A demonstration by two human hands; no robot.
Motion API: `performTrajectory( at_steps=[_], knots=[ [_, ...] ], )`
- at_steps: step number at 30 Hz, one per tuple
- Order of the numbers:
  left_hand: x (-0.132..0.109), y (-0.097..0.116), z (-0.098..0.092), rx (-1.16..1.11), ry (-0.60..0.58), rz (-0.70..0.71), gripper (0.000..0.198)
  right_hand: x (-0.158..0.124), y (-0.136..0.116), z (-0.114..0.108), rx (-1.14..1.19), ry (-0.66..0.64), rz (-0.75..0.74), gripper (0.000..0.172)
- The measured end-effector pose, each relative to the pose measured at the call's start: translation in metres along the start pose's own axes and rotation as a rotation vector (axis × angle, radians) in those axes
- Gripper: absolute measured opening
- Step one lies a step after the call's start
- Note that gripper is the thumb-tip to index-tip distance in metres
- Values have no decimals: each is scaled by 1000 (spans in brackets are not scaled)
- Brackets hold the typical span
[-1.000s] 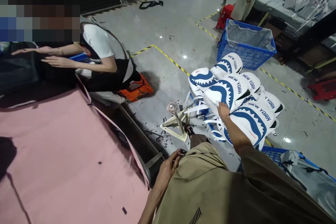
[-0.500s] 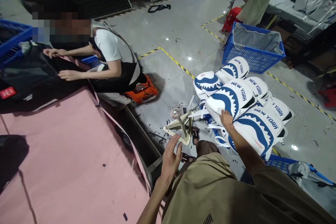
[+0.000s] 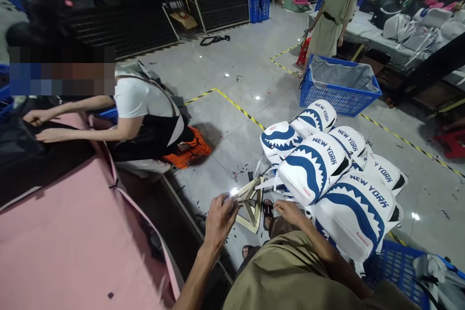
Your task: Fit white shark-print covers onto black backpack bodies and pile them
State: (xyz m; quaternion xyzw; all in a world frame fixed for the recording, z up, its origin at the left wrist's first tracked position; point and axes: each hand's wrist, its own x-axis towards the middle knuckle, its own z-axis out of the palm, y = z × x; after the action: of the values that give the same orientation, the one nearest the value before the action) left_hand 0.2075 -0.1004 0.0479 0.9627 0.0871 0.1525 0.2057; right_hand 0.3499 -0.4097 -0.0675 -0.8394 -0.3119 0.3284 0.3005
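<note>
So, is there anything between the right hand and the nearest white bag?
Nothing visible blocks it. The right hand hovers beside the nearest white bag, with only its loose white straps between. The left hand touches the wooden stand.

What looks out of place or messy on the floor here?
Small dark scraps lie scattered on the grey floor around the wooden stand. The white shark-print backpacks sit heaped directly on the floor, leaning on one another, straps trailing.
</note>
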Motion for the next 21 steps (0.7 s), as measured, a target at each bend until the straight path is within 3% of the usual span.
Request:
performTrajectory(
  at_steps=[4, 10, 13, 16, 21],
  knots=[
    [-36, 6, -15, -12, 76, -107, 29, 10, -6, -8, -9, -209, -45, 37],
    [-80, 15, -37, -2, 150, -424, 29, 36, -6, -52, -39, -252, 19, 40],
    [-91, 16, -43, 23, 188, -555, 31, 49, 1, -69, -43, -261, 11, 43],
    [-80, 13, -45, 25, 171, -642, 31, 59, 9, -77, -31, -252, 33, 47],
    [-26, -2, -56, 128, 5, -829, 32, 77, 20, -72, -10, -198, 37, 51]
  ],
)
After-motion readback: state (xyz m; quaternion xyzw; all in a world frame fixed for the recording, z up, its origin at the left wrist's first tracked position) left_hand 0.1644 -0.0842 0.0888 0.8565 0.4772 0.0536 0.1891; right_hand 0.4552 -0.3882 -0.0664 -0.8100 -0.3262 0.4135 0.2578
